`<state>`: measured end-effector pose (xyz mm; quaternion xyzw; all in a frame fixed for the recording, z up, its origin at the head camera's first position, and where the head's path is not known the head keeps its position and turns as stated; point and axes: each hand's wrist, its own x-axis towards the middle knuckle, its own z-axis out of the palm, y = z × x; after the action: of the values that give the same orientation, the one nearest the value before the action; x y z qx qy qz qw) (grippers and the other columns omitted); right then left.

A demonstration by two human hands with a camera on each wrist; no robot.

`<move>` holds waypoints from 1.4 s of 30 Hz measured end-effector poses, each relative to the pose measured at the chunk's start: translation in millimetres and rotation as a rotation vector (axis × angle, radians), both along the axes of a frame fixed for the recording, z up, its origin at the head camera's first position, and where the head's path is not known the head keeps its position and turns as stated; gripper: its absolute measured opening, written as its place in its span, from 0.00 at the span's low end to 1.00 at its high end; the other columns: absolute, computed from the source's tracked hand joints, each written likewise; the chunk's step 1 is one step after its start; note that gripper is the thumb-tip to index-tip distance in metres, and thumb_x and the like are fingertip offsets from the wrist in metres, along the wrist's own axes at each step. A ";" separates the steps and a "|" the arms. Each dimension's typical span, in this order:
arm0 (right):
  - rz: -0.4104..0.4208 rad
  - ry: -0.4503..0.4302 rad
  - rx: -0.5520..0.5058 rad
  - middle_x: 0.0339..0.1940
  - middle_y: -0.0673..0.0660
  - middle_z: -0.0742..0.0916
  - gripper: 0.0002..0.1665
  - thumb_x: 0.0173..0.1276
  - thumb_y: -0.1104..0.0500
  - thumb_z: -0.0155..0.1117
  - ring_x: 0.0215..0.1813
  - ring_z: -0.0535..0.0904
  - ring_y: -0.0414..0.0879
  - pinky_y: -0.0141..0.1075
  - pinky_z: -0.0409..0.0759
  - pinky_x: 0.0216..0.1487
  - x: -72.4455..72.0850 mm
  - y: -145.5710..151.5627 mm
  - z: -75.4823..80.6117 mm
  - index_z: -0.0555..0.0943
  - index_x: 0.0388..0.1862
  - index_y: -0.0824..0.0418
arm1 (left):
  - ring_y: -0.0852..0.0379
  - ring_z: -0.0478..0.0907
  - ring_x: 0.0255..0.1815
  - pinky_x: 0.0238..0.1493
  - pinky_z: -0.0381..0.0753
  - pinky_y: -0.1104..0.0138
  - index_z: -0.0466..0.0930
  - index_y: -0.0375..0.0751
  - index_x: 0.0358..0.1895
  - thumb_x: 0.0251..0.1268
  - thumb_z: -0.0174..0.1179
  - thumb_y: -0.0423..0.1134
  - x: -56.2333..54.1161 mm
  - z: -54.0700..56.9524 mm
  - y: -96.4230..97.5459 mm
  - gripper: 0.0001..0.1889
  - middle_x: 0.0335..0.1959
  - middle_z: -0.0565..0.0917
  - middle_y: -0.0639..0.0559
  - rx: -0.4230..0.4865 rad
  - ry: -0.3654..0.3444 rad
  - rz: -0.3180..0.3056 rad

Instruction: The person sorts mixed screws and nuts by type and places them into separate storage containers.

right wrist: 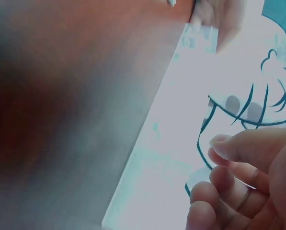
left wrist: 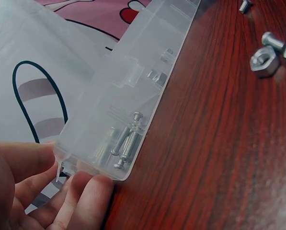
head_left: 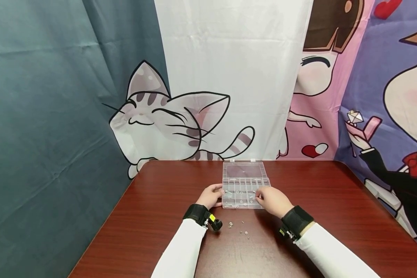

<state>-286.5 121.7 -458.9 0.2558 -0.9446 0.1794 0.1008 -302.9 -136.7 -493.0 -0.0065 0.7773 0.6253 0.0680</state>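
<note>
A clear plastic compartment box point(head_left: 243, 209) stands on the table with its lid point(head_left: 244, 168) raised at the back. My left hand point(head_left: 211, 196) grips its left end, thumb above and fingers low, as the left wrist view shows. Several silver screws point(left wrist: 126, 143) lie in the corner compartment near that hand, and a nut point(left wrist: 157, 77) sits farther along. My right hand point(head_left: 272, 200) is over the box's right side, fingers curled and thumb tip point(right wrist: 220, 140) against the index finger. Anything between those fingertips is hidden.
Loose small hardware, including a nut point(head_left: 231, 223) and a ring-shaped piece point(head_left: 246, 233), lies on the dark red wooden table point(head_left: 173, 185) in front of the box. A curtain point(head_left: 229, 77) printed with cartoons hangs behind the table.
</note>
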 end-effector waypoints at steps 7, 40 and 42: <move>0.025 -0.034 0.039 0.26 0.48 0.85 0.03 0.62 0.61 0.71 0.27 0.75 0.40 0.40 0.79 0.35 -16.5 -3.6 -4.1 0.87 0.28 0.56 | 0.51 0.81 0.50 0.39 0.86 0.61 0.69 0.36 0.70 0.75 0.54 0.34 -1.9 -4.0 0.7 0.23 0.60 0.78 0.41 0.011 0.000 -0.005; 0.030 -0.059 -0.011 0.26 0.48 0.85 0.04 0.63 0.61 0.69 0.27 0.75 0.40 0.39 0.79 0.34 -17.8 -1.6 -8.6 0.87 0.28 0.56 | 0.52 0.81 0.49 0.39 0.86 0.61 0.69 0.35 0.70 0.75 0.55 0.34 -2.8 -3.5 -0.1 0.23 0.60 0.78 0.40 0.018 0.000 0.000; 0.029 -0.064 -0.017 0.26 0.47 0.83 0.04 0.64 0.60 0.69 0.28 0.73 0.41 0.39 0.78 0.34 -15.1 -2.3 -8.1 0.87 0.28 0.55 | 0.52 0.81 0.49 0.39 0.86 0.61 0.69 0.35 0.70 0.75 0.55 0.34 -2.9 -3.3 0.0 0.23 0.60 0.78 0.40 0.018 -0.001 -0.001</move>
<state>-301.6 119.4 -467.0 0.2629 -0.9419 0.1969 0.0703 -305.8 -136.7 -496.4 -0.0058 0.7718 0.6321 0.0687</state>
